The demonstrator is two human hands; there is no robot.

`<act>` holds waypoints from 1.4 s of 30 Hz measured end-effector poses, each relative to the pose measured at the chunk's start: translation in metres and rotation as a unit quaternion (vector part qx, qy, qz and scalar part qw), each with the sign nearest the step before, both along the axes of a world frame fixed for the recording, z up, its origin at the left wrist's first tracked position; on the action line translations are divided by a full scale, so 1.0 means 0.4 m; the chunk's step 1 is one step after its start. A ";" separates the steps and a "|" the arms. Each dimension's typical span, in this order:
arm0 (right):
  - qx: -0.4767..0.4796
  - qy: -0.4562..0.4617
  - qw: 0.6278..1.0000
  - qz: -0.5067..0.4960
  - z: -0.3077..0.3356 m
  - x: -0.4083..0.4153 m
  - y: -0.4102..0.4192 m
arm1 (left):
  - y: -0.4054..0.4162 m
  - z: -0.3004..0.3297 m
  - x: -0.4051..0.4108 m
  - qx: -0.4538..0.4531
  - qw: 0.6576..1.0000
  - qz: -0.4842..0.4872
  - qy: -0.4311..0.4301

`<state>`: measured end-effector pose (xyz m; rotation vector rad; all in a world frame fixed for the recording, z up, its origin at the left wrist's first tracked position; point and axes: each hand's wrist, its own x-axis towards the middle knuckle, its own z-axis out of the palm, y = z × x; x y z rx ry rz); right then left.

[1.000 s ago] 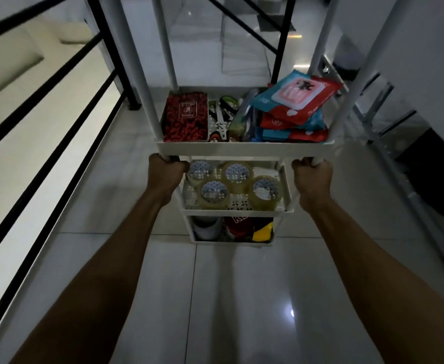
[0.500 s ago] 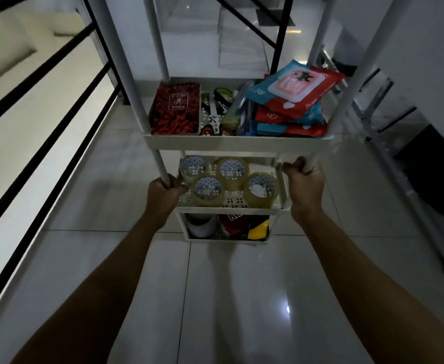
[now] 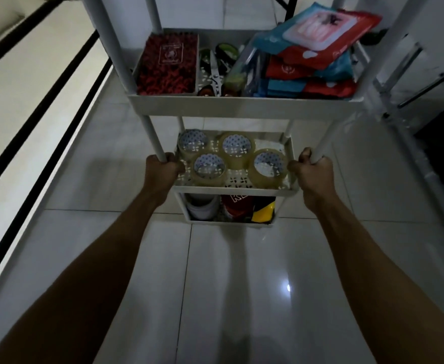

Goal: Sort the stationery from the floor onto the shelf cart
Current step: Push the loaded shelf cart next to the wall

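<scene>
A white shelf cart (image 3: 241,109) stands in front of me on the tiled floor. My left hand (image 3: 161,169) grips its front left post just above the middle shelf. My right hand (image 3: 311,172) grips the front right post at the same height. The upper tray holds a red notebook (image 3: 168,64), scissors (image 3: 214,72) and a stack of red and blue packets (image 3: 312,48). Several clear tape rolls (image 3: 235,151) lie on the middle shelf. The bottom shelf holds a white roll (image 3: 202,206), a red item and a yellow-black roll (image 3: 264,212).
A black railing (image 3: 50,82) runs along the left over a light drop. Metal stair rails (image 3: 420,88) and a dark shape sit at the right. Glossy white floor tiles (image 3: 241,285) stretch between me and the cart.
Both hands have slid down the front posts, from under the upper tray to the middle shelf. The cart now looms closer and higher in view.
</scene>
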<state>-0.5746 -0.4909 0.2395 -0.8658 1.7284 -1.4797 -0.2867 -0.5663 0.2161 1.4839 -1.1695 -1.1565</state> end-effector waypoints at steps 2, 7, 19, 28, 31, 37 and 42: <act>-0.011 -0.002 1.000 -0.001 -0.020 -0.002 0.004 | 0.011 -0.019 0.002 -0.001 1.000 0.010 0.003; -0.002 -0.013 1.000 -0.004 -0.104 0.011 0.018 | 0.032 -0.052 -0.009 -0.018 0.999 0.014 0.031; -0.025 0.018 0.999 0.034 -0.129 -0.014 0.010 | 0.015 -0.062 0.001 -0.027 0.998 -0.002 0.054; -0.022 0.086 0.996 0.030 -0.200 0.018 0.133 | 0.140 -0.108 0.016 -0.154 0.987 -0.030 -0.020; 0.030 0.073 0.997 0.008 -0.249 0.031 0.190 | 0.198 -0.164 0.057 -0.107 0.989 -0.040 -0.088; 0.088 0.097 0.991 0.011 -0.295 0.038 0.285 | 0.287 -0.216 0.104 -0.057 0.988 -0.065 -0.130; 0.083 0.121 0.989 0.031 -0.314 0.023 0.285 | 0.281 -0.237 0.097 -0.050 0.988 -0.075 -0.127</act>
